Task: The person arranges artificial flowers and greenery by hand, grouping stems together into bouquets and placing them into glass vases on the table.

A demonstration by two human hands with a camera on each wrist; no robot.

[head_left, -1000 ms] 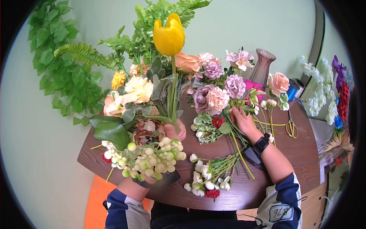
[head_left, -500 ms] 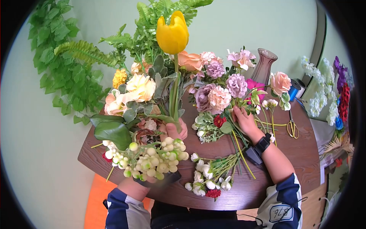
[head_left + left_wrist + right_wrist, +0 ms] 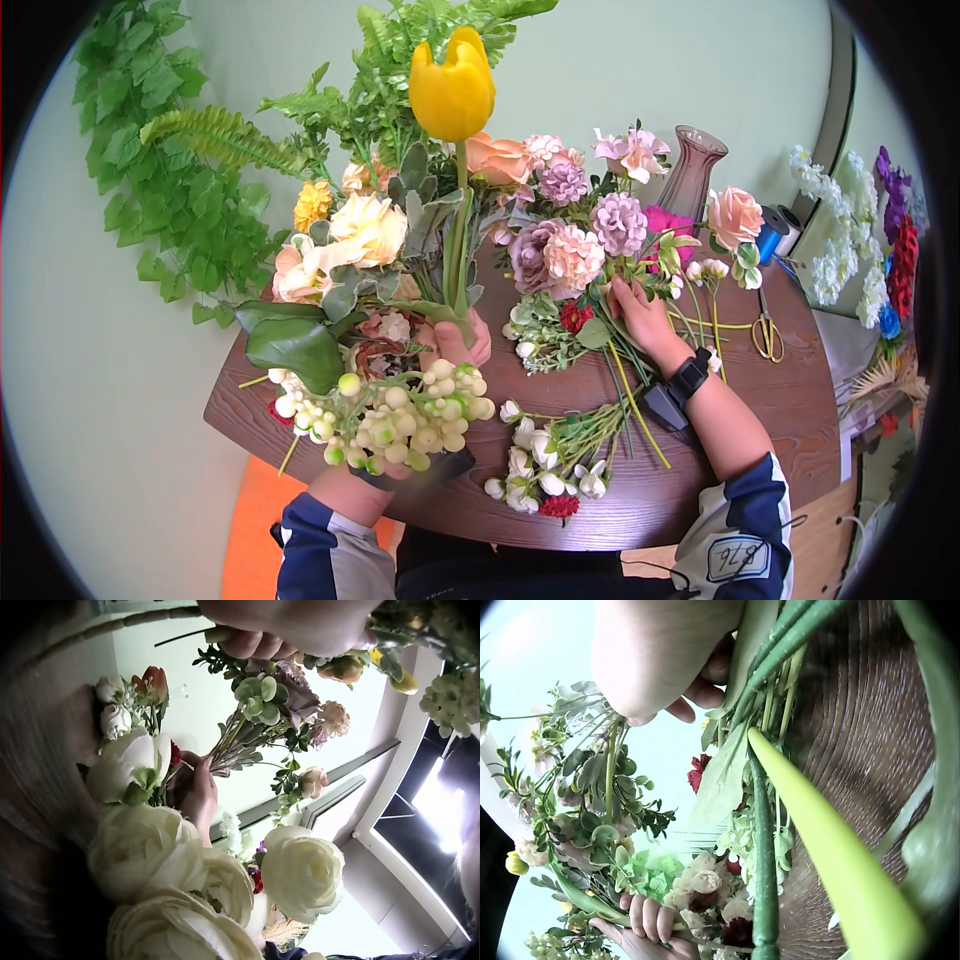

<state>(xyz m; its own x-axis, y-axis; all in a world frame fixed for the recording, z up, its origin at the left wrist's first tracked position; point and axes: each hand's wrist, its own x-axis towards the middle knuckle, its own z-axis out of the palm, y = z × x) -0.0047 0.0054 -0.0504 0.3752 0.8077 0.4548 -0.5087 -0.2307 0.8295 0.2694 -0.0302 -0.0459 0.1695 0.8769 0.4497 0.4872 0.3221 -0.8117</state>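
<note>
My left hand [image 3: 457,345] grips the stems of a mixed bouquet at the left of the table. A yellow tulip [image 3: 453,90] rises tallest from it, with cream roses [image 3: 370,230], a broad dark leaf [image 3: 293,345] and pale green berries [image 3: 400,420] around and below. In the right wrist view the left hand's fingers [image 3: 646,919] curl round a stem. At the centre right my right hand [image 3: 640,315] holds a bundle of stems below mauve and pink flowers [image 3: 618,225]. The left wrist view shows those stems [image 3: 234,746] fanning up from the right hand [image 3: 199,793].
White ranunculus [image 3: 540,450] lie near the front edge of the brown table [image 3: 780,420]. Gold-handled scissors [image 3: 766,335], blue spool [image 3: 771,238] and a pinkish glass vase [image 3: 692,165] are at the right and back. Ferns [image 3: 225,140] and hanging ivy [image 3: 160,170] fill the left.
The tulip has shifted slightly up and right along with a small shift of the whole view. Both hands keep their hold; the last half second looks almost still.
</note>
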